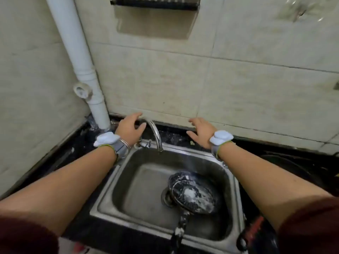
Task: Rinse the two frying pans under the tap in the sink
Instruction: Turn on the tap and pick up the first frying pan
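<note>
Frying pan sits soapy in the sink. Your left hand, fingers loose, is beside the tap; your right hand is spread, holding nothing.

No readable text or labels anywhere.

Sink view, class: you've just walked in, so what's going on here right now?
A person stands at a steel sink. Their left hand reaches to the curved tap, fingers relaxed beside its neck; whether it touches is unclear. The right hand hovers open above the dark counter, holding nothing. One soapy frying pan lies in the basin, its handle sticking out over the near rim. Neither hand is on a pan yet.
</note>
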Available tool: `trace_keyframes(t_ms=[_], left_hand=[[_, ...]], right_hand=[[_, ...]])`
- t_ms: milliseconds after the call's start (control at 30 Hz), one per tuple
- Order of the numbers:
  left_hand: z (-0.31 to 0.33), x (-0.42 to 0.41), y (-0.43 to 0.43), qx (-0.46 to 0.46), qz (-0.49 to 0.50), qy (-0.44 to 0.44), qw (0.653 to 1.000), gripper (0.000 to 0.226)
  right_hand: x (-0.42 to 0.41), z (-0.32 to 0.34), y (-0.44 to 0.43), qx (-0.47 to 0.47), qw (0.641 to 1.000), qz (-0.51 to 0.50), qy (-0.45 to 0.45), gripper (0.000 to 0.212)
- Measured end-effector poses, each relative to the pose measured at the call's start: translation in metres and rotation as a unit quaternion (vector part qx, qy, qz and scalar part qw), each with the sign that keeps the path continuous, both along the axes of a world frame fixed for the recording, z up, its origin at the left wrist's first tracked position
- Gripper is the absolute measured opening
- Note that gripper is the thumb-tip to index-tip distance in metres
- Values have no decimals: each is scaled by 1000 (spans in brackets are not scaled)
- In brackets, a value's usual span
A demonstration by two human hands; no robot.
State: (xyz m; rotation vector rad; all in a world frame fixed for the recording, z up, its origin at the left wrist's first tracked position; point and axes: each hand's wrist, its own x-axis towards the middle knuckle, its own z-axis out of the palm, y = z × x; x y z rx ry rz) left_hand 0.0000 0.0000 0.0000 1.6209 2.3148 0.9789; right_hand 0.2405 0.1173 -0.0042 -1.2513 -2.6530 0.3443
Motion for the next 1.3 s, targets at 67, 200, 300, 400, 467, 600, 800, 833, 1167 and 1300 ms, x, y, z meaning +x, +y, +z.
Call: trace_keyframes(t_ms=[67, 200, 300, 400, 467, 600, 800, 833, 1167, 1300], left_hand=[[-3, 3, 7, 7, -94, -6, 996, 41], [-31, 2, 16, -48, -195, 30, 979, 28], [-43, -2, 13, -12, -202, 66, 977, 42], [-43, -10, 5, 8, -219, 116, 969, 36], [-49, -23, -3, 29, -228, 129, 965, 33], [-52, -47, -12, 37, -259, 138, 955, 32], [-51, -70, -16, 86, -264, 77, 958, 21], [-54, -70, -17, 88, -271, 60, 957, 20], [-64, -67, -19, 104, -280, 41, 954, 24], [-66, -68, -21, 96, -277, 49, 955, 29]], right_hand=[[-8, -14, 0, -67, 997, -11, -20, 48], [-34, -47, 2, -142, 989, -35, -39, 40], [-58, -60, 5, -154, 987, -39, -28, 34], [-87, -69, 10, -169, 985, -34, -24, 29], [-108, -75, 14, -184, 982, -30, -11, 26], [-149, -89, 19, -211, 977, -11, -22, 28], [-188, -108, 17, -243, 969, 15, -36, 35], [-191, -110, 17, -244, 968, 22, -48, 31], [-188, -116, 24, -230, 969, 50, -72, 18], [-196, -101, 21, -184, 963, 109, -163, 28]])
